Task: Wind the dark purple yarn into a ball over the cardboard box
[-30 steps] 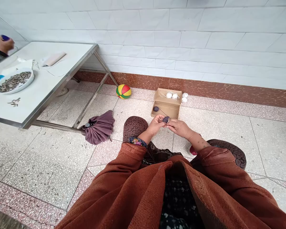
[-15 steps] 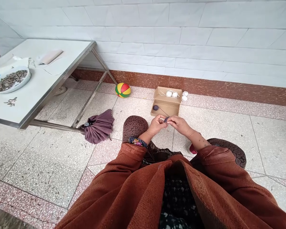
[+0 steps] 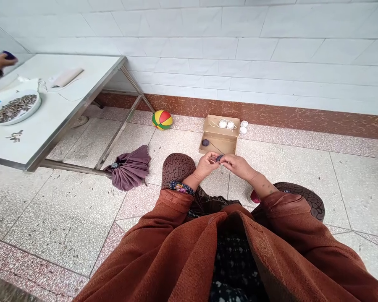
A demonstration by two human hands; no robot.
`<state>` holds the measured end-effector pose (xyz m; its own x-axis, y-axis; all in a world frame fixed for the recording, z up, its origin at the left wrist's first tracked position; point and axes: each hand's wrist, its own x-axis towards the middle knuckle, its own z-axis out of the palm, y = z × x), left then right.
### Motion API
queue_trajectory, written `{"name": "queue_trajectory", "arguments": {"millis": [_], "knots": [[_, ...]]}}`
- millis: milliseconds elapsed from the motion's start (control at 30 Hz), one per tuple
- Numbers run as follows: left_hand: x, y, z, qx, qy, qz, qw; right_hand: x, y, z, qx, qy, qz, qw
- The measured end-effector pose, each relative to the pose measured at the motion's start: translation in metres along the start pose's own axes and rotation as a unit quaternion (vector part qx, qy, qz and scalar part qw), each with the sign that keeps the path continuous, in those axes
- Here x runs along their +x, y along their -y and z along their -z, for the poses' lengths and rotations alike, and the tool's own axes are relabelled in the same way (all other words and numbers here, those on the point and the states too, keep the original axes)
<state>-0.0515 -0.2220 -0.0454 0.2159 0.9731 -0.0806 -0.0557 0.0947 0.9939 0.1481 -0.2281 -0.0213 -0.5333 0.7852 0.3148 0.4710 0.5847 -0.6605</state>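
My two hands meet in front of my knees, fingers closed around a small piece of dark purple yarn [image 3: 219,158]. My left hand [image 3: 207,164] pinches it from the left, and my right hand [image 3: 237,165] pinches its right side. Whether a hook or needle is in the fingers is too small to tell. A dark strand runs from the piece back to a dark purple yarn ball [image 3: 205,143] inside the open cardboard box [image 3: 222,147] just beyond my hands. White yarn balls [image 3: 227,124] lie in the box's far half.
More white yarn balls [image 3: 243,127] sit right of the box. A striped ball [image 3: 162,120] and a folded purple umbrella [image 3: 130,167] are on the floor to the left. On the white table [image 3: 91,75] stands a tray of seeds [image 3: 34,107]. Another person's hand [image 3: 2,61] holds something dark blue.
My fingers have shifted slightly around the dark yarn piece, and more of it shows between them. At the far left, another person's hand has risen into view with a dark blue thing.
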Motion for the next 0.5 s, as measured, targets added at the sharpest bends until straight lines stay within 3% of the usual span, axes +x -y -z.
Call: {"name": "queue_trajectory", "arguments": {"millis": [133,233,400,500], "knots": [[0.001,0.002,-0.002,0.020,-0.007,0.000,1.000,0.001,0.004,0.001,-0.010,0.004,0.032,0.999],[-0.001,0.002,-0.002,0.033,0.021,0.012,0.999,0.004,0.001,0.004,-0.016,-0.025,0.022,0.999],[-0.005,-0.001,-0.003,-0.016,0.112,0.031,0.993,0.010,-0.012,0.006,0.040,-0.070,-0.075,0.994],[-0.007,-0.002,-0.003,-0.100,0.120,0.049,0.986,0.010,-0.016,0.000,0.119,-0.082,-0.146,0.979]]}}
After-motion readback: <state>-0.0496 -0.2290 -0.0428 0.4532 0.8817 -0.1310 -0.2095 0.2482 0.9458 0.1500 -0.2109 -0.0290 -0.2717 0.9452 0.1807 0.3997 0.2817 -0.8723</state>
